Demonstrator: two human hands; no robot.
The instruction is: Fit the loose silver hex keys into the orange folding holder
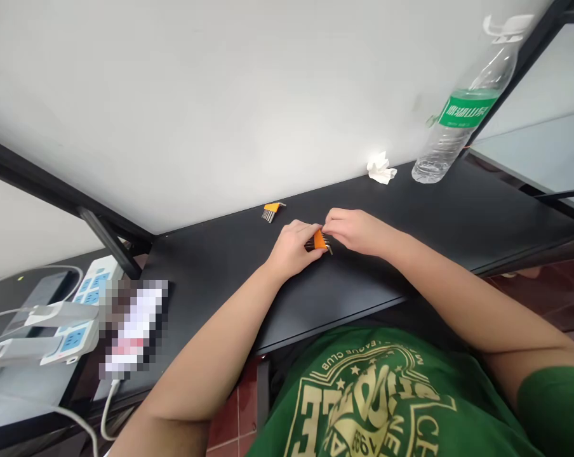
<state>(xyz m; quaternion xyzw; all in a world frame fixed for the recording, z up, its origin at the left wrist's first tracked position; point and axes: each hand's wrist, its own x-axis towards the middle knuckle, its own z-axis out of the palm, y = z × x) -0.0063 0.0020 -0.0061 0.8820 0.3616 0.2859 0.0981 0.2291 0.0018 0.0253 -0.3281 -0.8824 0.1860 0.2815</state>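
Observation:
My left hand [296, 249] grips an orange hex key holder [320, 240] between thumb and fingers, above the black tabletop. Dark hex keys run through the holder, and their bent ends stick out on its right side. My right hand [347, 227] is closed in a pinch at the upper right of this holder, its fingertips touching or nearly touching the key ends. Whatever lies between those fingertips is hidden. Farther back, near the wall, a second orange hex key set [272, 210] rests on the table, with several silver keys fanned out.
A clear plastic bottle [463, 114] with a green label stands at the back right, beside a crumpled white tissue [379, 169]. To the left are a blurred-out phone [137, 324] on a white cable and a power strip [89, 304] with plugged-in chargers. Black frame bars [108, 241] flank the table.

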